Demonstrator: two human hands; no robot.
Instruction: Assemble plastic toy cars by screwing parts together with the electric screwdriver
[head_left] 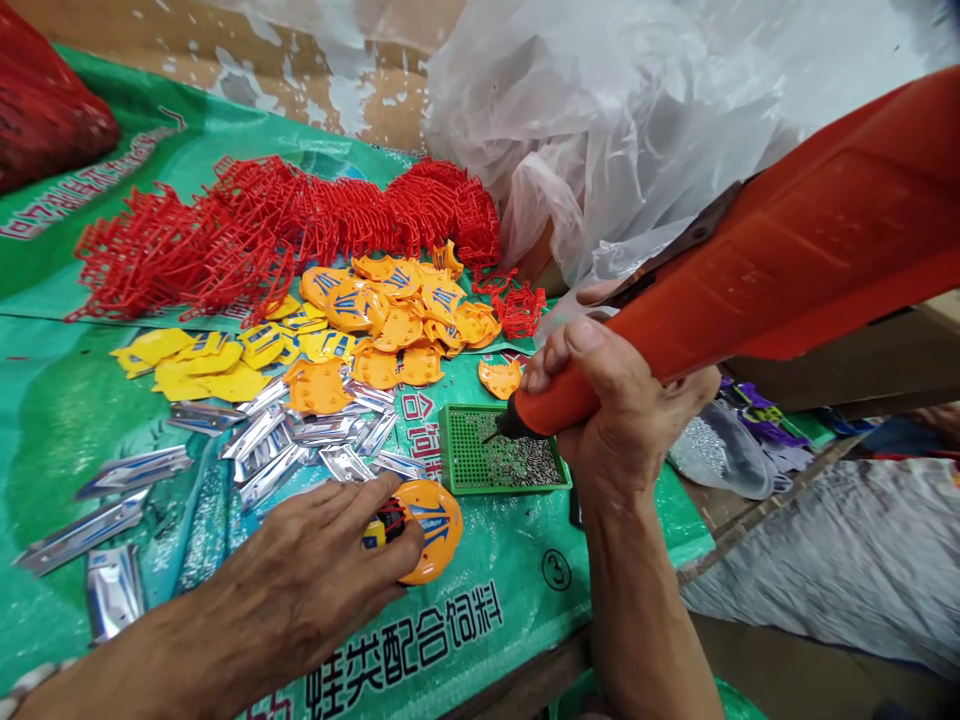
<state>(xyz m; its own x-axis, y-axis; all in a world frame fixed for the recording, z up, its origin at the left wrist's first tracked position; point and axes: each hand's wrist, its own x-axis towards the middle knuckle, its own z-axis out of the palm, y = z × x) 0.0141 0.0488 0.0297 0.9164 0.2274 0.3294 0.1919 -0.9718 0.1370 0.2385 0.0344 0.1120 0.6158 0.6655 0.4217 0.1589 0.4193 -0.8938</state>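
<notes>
At the far left, a red bag [52, 110] sits on a green printed sheet [517, 550] covering the work surface. Below it, shiny silver strips [262, 435] lie scattered toward the middle. Next to them is a loose pile of yellow pieces [195, 365], and behind these a long heap of thin red plastic frames [300, 210]. The left hand [330, 540] reaches in from the lower left, its fingers curled nearly closed around an orange rounded piece [442, 535], with a small black, red and yellow part showing under the fingertips. Behind this hand, more orange pieces [352, 303] are heaped. Just right of the held piece stands a green tray [495, 490], small metal screws [532, 462] gathered mostly at its right side. The right hand [622, 410] wraps firmly around a red power screwdriver [787, 230], which slants down leftward, its dark tip over the tray; whether it touches a screw, I cannot tell. Crumpled translucent plastic [600, 110] rises behind. Farther right are a clear bag [712, 450] and purple pieces [757, 405].
</notes>
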